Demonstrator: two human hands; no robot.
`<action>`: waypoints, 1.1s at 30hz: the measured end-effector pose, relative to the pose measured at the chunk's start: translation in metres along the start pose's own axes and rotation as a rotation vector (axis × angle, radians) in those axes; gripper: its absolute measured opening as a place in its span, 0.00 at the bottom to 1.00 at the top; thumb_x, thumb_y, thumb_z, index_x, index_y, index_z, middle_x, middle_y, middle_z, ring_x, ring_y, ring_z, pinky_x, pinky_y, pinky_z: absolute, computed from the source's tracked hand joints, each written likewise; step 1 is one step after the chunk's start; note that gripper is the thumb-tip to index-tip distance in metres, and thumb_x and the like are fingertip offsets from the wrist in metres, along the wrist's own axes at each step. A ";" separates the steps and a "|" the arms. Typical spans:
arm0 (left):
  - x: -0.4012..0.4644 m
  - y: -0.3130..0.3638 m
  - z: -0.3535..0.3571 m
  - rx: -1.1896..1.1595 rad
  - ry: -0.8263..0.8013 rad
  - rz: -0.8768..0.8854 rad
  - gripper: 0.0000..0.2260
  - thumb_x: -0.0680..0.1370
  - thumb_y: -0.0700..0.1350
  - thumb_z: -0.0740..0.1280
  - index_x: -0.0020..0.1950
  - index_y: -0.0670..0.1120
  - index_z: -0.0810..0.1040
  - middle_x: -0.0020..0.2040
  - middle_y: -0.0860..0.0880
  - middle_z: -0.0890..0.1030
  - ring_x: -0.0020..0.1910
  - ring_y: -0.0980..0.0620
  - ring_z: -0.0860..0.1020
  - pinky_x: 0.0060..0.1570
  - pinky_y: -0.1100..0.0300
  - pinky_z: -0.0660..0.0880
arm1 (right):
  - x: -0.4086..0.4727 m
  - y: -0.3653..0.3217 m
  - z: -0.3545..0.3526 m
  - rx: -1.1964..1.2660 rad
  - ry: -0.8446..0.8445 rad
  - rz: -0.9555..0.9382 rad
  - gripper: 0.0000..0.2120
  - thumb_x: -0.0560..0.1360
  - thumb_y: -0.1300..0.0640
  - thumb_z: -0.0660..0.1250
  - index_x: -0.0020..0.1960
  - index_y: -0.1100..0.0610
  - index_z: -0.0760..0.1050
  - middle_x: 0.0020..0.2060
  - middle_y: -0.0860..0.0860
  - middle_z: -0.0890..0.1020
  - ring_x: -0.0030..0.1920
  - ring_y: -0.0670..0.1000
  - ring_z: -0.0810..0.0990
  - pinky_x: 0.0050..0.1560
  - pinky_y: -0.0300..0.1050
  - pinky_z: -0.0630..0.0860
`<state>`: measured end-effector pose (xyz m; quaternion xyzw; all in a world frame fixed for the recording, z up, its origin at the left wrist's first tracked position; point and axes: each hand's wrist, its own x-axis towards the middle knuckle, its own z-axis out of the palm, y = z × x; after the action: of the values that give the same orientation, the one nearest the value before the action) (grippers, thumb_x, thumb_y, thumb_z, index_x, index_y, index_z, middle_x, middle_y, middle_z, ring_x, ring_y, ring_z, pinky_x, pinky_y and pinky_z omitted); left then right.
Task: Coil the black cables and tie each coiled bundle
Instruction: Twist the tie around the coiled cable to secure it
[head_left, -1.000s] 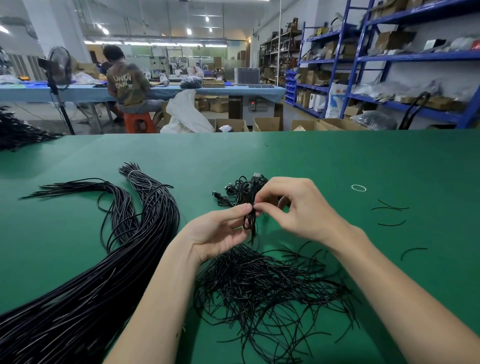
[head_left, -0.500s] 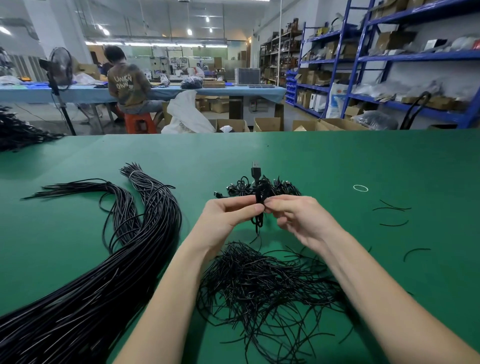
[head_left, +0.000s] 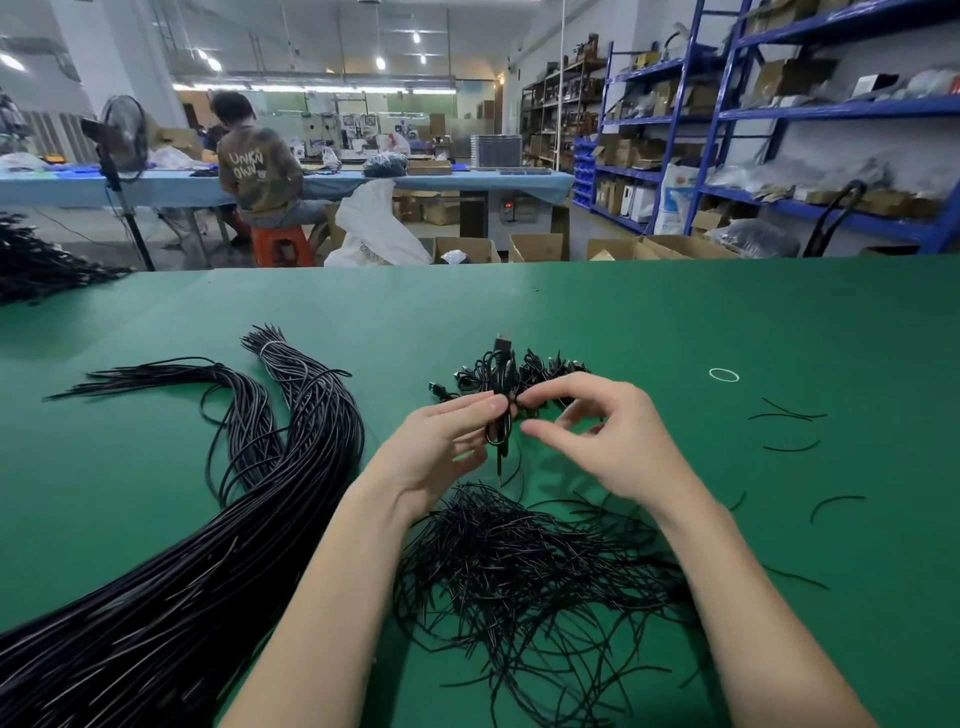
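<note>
My left hand (head_left: 441, 441) pinches a coiled black cable (head_left: 500, 395) upright above the green table (head_left: 675, 322), its USB plug pointing up. My right hand (head_left: 597, 431) is beside the coil, index fingertip at its middle where a thin black tie wraps it; thumb and other fingers are spread apart. Whether the right hand still holds the tie end I cannot tell. A pile of thin black twist ties (head_left: 524, 571) lies under my wrists. A thick bundle of long black cables (head_left: 208, 545) runs along the left. Finished coils (head_left: 545, 369) lie just behind my hands.
Loose tie pieces (head_left: 789, 415) and a white rubber band (head_left: 723, 374) lie on the right of the table. Another dark cable heap (head_left: 36, 265) sits at the far left edge. Beyond the table a person sits at a blue bench; blue shelving stands at right.
The coil stays upright in my left hand. My right hand has loosened from a closed pinch at the coil's middle, its thumb and fingers spreading apart.
</note>
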<state>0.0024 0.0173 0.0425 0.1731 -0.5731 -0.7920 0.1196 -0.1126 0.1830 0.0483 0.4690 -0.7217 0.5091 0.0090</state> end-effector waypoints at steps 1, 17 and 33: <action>0.000 0.001 0.000 -0.017 -0.007 -0.023 0.24 0.62 0.50 0.79 0.57 0.46 0.84 0.52 0.48 0.85 0.44 0.55 0.78 0.47 0.61 0.72 | -0.001 0.000 0.000 -0.076 -0.003 -0.055 0.10 0.72 0.51 0.79 0.51 0.40 0.84 0.48 0.35 0.85 0.38 0.45 0.83 0.39 0.31 0.74; 0.001 -0.005 0.004 0.183 -0.026 0.236 0.24 0.62 0.51 0.81 0.55 0.43 0.86 0.53 0.47 0.86 0.51 0.56 0.82 0.55 0.61 0.73 | 0.001 -0.014 0.011 0.472 0.029 0.460 0.06 0.77 0.62 0.72 0.42 0.55 0.85 0.31 0.48 0.83 0.30 0.41 0.75 0.29 0.34 0.71; 0.003 -0.015 0.007 -0.022 0.069 0.076 0.19 0.61 0.49 0.79 0.50 0.43 0.87 0.42 0.47 0.84 0.37 0.56 0.77 0.47 0.63 0.74 | 0.002 -0.008 0.006 -0.132 0.053 0.132 0.07 0.73 0.52 0.77 0.50 0.42 0.84 0.45 0.32 0.84 0.31 0.45 0.79 0.39 0.35 0.78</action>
<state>-0.0030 0.0273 0.0296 0.1770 -0.5659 -0.7869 0.1710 -0.1059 0.1771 0.0525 0.4054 -0.7825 0.4720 0.0254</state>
